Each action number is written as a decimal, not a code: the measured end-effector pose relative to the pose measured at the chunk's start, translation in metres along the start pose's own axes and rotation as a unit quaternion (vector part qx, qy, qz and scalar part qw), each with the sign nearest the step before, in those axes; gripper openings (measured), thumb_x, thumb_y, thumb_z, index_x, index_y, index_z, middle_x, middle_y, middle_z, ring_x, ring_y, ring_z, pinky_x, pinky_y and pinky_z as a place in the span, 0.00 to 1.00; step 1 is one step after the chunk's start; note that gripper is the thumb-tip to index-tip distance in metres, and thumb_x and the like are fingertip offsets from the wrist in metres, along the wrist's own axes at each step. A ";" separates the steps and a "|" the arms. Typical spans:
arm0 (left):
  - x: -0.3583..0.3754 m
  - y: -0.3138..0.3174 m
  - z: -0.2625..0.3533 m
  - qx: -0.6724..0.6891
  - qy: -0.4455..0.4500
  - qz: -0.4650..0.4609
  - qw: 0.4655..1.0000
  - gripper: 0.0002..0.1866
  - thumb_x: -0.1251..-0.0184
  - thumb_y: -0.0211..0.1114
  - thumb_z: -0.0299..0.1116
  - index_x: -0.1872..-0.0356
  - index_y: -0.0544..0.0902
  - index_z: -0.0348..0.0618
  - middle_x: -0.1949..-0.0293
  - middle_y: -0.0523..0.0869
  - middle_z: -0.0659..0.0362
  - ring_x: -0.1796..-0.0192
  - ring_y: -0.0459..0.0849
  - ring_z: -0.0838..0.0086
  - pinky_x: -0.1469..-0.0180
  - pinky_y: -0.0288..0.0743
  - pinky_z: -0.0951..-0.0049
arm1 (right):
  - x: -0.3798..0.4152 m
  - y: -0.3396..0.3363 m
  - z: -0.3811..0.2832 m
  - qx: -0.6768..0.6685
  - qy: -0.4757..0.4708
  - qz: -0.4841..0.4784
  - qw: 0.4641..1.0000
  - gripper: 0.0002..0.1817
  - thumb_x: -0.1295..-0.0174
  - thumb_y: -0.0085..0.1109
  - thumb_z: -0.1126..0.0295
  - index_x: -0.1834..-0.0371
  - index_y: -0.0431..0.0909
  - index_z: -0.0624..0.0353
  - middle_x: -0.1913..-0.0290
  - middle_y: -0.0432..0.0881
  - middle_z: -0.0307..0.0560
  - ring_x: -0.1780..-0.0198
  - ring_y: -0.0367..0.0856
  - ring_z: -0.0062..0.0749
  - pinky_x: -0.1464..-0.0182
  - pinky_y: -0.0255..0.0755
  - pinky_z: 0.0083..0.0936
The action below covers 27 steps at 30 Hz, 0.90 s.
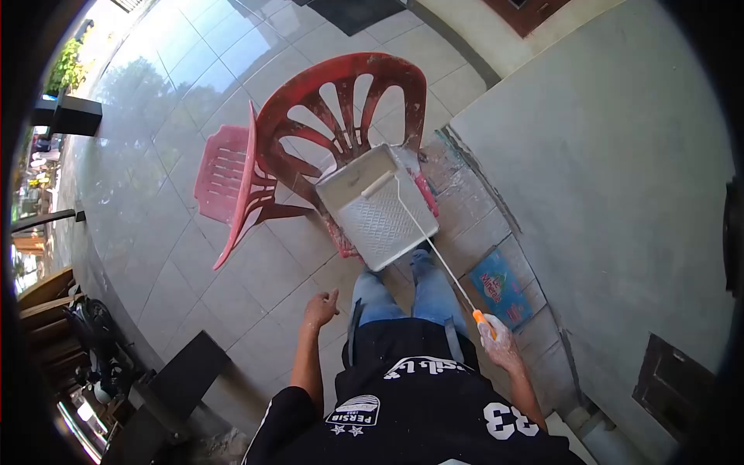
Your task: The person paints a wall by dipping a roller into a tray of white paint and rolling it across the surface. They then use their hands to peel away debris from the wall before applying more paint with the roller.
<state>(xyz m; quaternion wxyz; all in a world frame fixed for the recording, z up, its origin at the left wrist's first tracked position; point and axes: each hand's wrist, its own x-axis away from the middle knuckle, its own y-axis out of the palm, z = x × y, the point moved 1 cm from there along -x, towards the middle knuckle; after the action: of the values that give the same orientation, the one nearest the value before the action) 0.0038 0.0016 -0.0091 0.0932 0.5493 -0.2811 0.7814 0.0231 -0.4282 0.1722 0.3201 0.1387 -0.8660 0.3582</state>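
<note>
My right hand (pixel 498 341), spotted with white paint, is closed around the orange handle of a long paint roller (pixel 446 267). The white roller head (pixel 378 184) rests in a paint tray (pixel 380 221) with a textured ramp and pale paint at its far end. Under the tray is a worn red plastic chair (pixel 341 101), its seat mostly hidden. My left hand (pixel 321 308) hangs to the left of my legs, touching nothing, its fingers partly curled and a finger and thumb apart.
A small pink chair (pixel 225 170) stands left of the red one. Along the right runs a grey wall (pixel 604 163), with a blue cardboard piece (pixel 502 289) on the floor beside it. Black posts (pixel 182 380) and a motorcycle (pixel 93 333) are at the left.
</note>
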 end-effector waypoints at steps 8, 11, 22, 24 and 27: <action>0.009 -0.002 -0.055 0.114 0.000 0.021 0.993 0.33 0.29 0.52 0.58 0.55 0.81 0.29 0.72 0.89 0.49 0.74 0.85 0.69 0.62 0.78 0.69 | -0.067 0.073 -0.016 -0.047 0.075 -0.002 0.996 0.23 0.28 0.46 0.54 0.44 0.75 0.64 0.55 0.82 0.60 0.51 0.81 0.53 0.49 0.72 0.39; 0.015 0.002 -0.063 0.147 0.006 0.018 0.989 0.31 0.28 0.53 0.55 0.55 0.80 0.28 0.72 0.88 0.49 0.74 0.85 0.70 0.66 0.77 0.71 | -0.056 0.072 -0.004 -0.065 0.151 -0.026 0.986 0.25 0.28 0.46 0.53 0.42 0.75 0.64 0.52 0.82 0.60 0.48 0.80 0.52 0.46 0.71 0.39; 0.011 -0.008 -0.072 0.149 0.011 0.036 0.988 0.29 0.26 0.53 0.52 0.56 0.80 0.28 0.73 0.88 0.50 0.76 0.83 0.71 0.70 0.75 0.72 | 0.011 0.064 0.097 -0.016 0.166 -0.020 0.986 0.27 0.29 0.46 0.49 0.41 0.75 0.63 0.54 0.80 0.55 0.52 0.76 0.40 0.49 0.70 0.32; 0.006 -0.005 -0.069 0.143 0.018 0.031 0.989 0.29 0.26 0.53 0.52 0.56 0.81 0.28 0.74 0.87 0.51 0.76 0.82 0.72 0.71 0.75 0.72 | -0.007 0.076 0.075 -0.031 0.162 -0.009 0.986 0.28 0.28 0.45 0.49 0.42 0.75 0.63 0.47 0.81 0.61 0.42 0.78 0.49 0.41 0.70 0.36; 0.003 -0.008 -0.065 0.138 0.031 0.032 0.989 0.29 0.26 0.52 0.52 0.56 0.81 0.28 0.74 0.87 0.51 0.76 0.82 0.73 0.71 0.74 0.73 | -0.008 0.069 0.044 -0.050 0.164 -0.009 0.985 0.28 0.28 0.45 0.48 0.42 0.75 0.63 0.53 0.82 0.58 0.49 0.81 0.46 0.46 0.71 0.36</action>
<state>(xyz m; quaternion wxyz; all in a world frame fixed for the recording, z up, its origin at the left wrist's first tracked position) -0.0459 0.0426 -0.0195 0.0005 0.5234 -0.1848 0.8318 -0.0231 -0.4105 0.1060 0.4673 0.0701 -0.8174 0.3294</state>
